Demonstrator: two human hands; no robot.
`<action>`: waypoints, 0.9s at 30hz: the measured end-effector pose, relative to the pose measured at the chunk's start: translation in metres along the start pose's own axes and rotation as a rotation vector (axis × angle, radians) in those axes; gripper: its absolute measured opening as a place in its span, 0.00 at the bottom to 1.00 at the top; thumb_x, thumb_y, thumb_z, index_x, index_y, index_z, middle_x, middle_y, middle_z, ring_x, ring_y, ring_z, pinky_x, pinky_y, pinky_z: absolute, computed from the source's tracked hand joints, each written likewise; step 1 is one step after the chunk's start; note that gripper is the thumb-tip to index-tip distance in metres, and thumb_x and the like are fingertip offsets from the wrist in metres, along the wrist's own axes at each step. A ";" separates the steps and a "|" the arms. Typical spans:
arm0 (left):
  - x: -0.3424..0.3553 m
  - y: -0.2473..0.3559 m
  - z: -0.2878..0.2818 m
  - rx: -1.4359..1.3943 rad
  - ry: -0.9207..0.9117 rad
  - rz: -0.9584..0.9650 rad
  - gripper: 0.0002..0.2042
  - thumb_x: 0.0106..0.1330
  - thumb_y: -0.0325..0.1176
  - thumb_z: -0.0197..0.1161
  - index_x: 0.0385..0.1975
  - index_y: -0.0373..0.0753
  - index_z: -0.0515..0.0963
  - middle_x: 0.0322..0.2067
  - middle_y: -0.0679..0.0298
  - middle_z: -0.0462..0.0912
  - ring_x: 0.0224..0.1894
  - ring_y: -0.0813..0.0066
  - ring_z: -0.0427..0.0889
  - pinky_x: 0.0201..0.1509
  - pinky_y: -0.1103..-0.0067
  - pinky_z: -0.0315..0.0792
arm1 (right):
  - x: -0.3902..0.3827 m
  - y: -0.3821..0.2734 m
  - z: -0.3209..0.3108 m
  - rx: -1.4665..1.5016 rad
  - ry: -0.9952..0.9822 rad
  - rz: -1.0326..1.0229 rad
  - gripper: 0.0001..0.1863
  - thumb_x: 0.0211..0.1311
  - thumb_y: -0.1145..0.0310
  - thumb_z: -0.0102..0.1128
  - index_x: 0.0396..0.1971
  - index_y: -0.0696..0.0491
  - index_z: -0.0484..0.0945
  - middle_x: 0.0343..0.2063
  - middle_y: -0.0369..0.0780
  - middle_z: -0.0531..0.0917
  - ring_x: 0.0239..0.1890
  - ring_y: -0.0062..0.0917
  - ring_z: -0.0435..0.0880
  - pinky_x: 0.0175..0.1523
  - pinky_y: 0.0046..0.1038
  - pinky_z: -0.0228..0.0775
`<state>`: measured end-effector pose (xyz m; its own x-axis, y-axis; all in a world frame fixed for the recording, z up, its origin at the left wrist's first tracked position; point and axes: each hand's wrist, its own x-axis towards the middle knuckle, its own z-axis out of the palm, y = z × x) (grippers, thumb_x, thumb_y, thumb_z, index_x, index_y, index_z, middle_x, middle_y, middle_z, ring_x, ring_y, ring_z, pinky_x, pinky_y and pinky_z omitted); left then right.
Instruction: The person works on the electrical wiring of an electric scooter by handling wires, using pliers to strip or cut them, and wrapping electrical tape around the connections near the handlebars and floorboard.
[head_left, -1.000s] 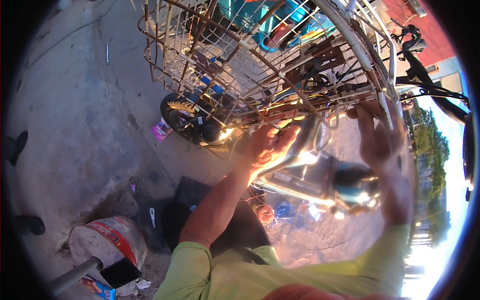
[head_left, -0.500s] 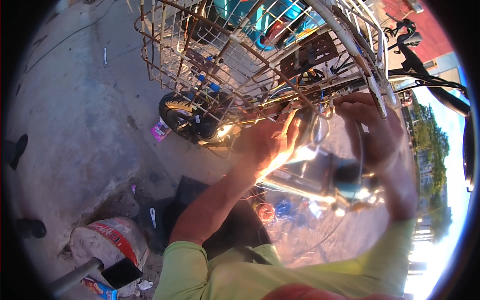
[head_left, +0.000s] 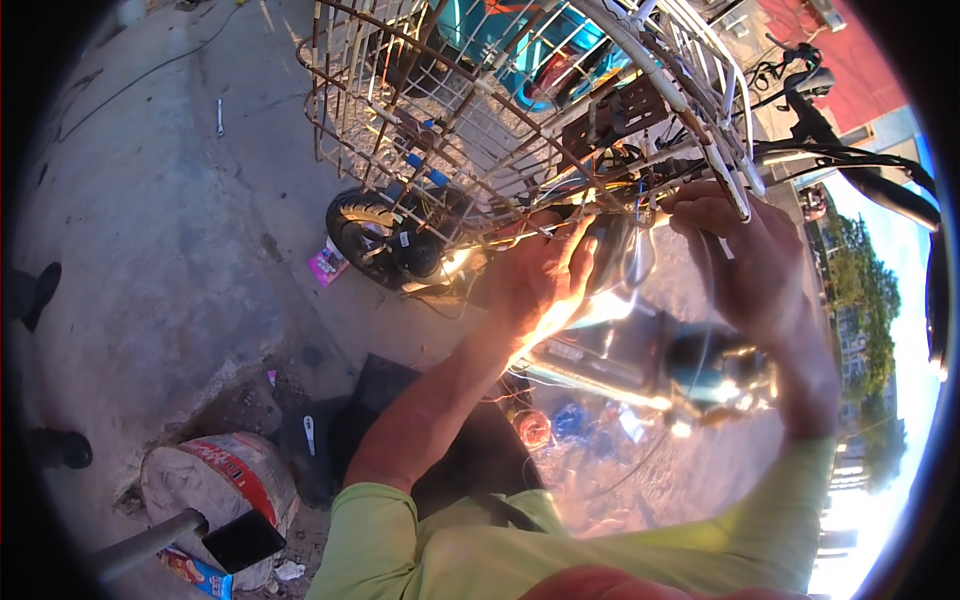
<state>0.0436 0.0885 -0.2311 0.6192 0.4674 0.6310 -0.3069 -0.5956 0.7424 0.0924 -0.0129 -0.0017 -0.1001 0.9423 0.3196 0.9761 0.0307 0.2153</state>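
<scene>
A rusty white wire basket [head_left: 480, 85] tilts over the front of a vehicle, whose black wheel [head_left: 362, 225] shows below it. Thin coloured wires [head_left: 628, 190] run along the basket's lower edge. At this edge my left hand [head_left: 545, 268] is closed, thumb and fingers together at the wires; its fingertips are partly hidden. To its right, my right hand [head_left: 745, 245] has its fingers curled and pinched near the wire ends. What sits in that pinch is too small to make out. A small white piece shows between its fingers.
Black handlebar parts [head_left: 830, 140] and cables reach in at the upper right. On the ground lie a spanner [head_left: 220, 117], a pink packet [head_left: 327, 263] and a coil of red wire [head_left: 532, 428]. A round sack-like bundle [head_left: 225, 490] sits lower left, with a dark phone-like slab [head_left: 244, 541] above it.
The view has shifted slightly, so the basket and ground appear a little displaced. Both hands stay at the wires, in nearly the same pose.
</scene>
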 end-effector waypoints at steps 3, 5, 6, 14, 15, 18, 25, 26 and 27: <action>0.000 -0.004 0.005 -0.024 0.031 -0.017 0.18 0.62 0.28 0.64 0.53 0.41 0.79 0.40 0.56 0.87 0.44 0.56 0.85 0.44 0.67 0.80 | -0.004 -0.005 -0.001 0.026 -0.006 0.001 0.12 0.55 0.82 0.66 0.40 0.57 0.79 0.35 0.45 0.86 0.29 0.38 0.87 0.31 0.34 0.78; -0.003 -0.007 0.008 -0.043 0.047 -0.019 0.18 0.62 0.28 0.64 0.53 0.41 0.79 0.40 0.56 0.87 0.43 0.56 0.85 0.45 0.67 0.80 | -0.006 -0.005 0.002 0.068 -0.005 0.015 0.12 0.56 0.82 0.66 0.40 0.57 0.79 0.35 0.45 0.86 0.30 0.38 0.87 0.32 0.34 0.79; -0.002 -0.008 0.009 -0.043 0.048 -0.018 0.18 0.62 0.27 0.64 0.54 0.41 0.79 0.40 0.56 0.87 0.43 0.56 0.85 0.45 0.67 0.80 | -0.007 -0.003 0.006 0.065 -0.019 0.018 0.12 0.56 0.83 0.65 0.40 0.57 0.79 0.35 0.45 0.86 0.30 0.38 0.87 0.32 0.34 0.79; 0.002 -0.009 0.014 -0.262 0.190 0.058 0.19 0.62 0.23 0.63 0.55 0.37 0.79 0.41 0.54 0.85 0.45 0.57 0.83 0.52 0.68 0.76 | -0.001 -0.001 0.006 0.044 -0.002 -0.008 0.14 0.54 0.84 0.66 0.41 0.58 0.78 0.35 0.46 0.86 0.31 0.38 0.87 0.32 0.35 0.80; 0.003 -0.007 0.014 -0.318 0.206 0.076 0.19 0.62 0.22 0.62 0.55 0.36 0.79 0.43 0.53 0.84 0.46 0.57 0.83 0.53 0.68 0.76 | -0.003 0.000 0.004 0.035 -0.005 0.003 0.14 0.54 0.85 0.65 0.40 0.58 0.79 0.34 0.46 0.86 0.31 0.39 0.88 0.32 0.35 0.80; 0.006 -0.015 0.021 -0.348 0.247 0.150 0.19 0.63 0.21 0.61 0.55 0.34 0.78 0.46 0.51 0.83 0.46 0.58 0.82 0.53 0.68 0.76 | 0.000 -0.003 -0.001 0.032 -0.031 0.021 0.13 0.53 0.85 0.65 0.39 0.58 0.79 0.33 0.46 0.86 0.30 0.39 0.88 0.32 0.34 0.80; -0.003 -0.016 0.031 -0.355 0.213 0.070 0.14 0.65 0.21 0.61 0.51 0.32 0.79 0.43 0.53 0.84 0.47 0.64 0.83 0.51 0.71 0.77 | -0.009 -0.012 -0.001 0.132 0.003 0.053 0.12 0.52 0.86 0.67 0.36 0.60 0.77 0.32 0.49 0.87 0.30 0.37 0.88 0.32 0.32 0.81; -0.004 -0.016 0.033 -0.358 0.221 0.077 0.14 0.65 0.20 0.61 0.50 0.32 0.79 0.42 0.54 0.83 0.46 0.64 0.83 0.50 0.71 0.77 | -0.010 -0.012 -0.001 0.150 -0.006 0.062 0.12 0.52 0.86 0.67 0.36 0.60 0.77 0.32 0.49 0.87 0.30 0.37 0.89 0.32 0.32 0.81; -0.004 -0.015 0.035 -0.363 0.229 0.085 0.14 0.64 0.20 0.62 0.50 0.32 0.79 0.42 0.54 0.83 0.45 0.65 0.83 0.49 0.72 0.77 | -0.012 -0.013 -0.001 0.166 -0.015 0.071 0.13 0.52 0.86 0.67 0.37 0.60 0.77 0.32 0.49 0.87 0.30 0.37 0.89 0.33 0.32 0.81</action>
<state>0.0711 0.0726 -0.2530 0.4172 0.5834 0.6968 -0.6096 -0.3889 0.6907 0.0811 -0.0247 -0.0075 -0.0281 0.9488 0.3145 0.9992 0.0174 0.0370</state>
